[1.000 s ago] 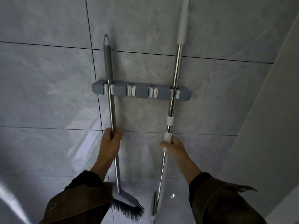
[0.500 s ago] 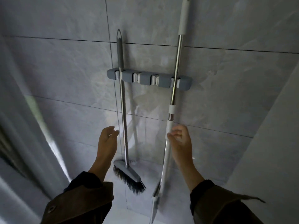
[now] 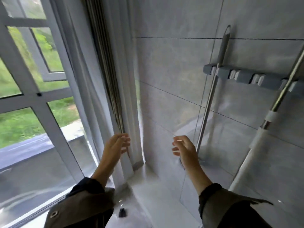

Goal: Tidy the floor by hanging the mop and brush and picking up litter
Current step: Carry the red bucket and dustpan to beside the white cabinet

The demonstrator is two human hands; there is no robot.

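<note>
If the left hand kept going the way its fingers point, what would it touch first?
Probably the curtain: the left hand is open and empty, its fingertips already close to the folds. Depth is unclear, so contact can't be ruled out.

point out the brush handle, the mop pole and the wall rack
brush handle (image 3: pixel 208 106), head view, on the metal shaft below the rack
mop pole (image 3: pixel 281 97), head view, on the metal part above the white collar
wall rack (image 3: pixel 243 78), head view, on the grey bar between clips
</note>
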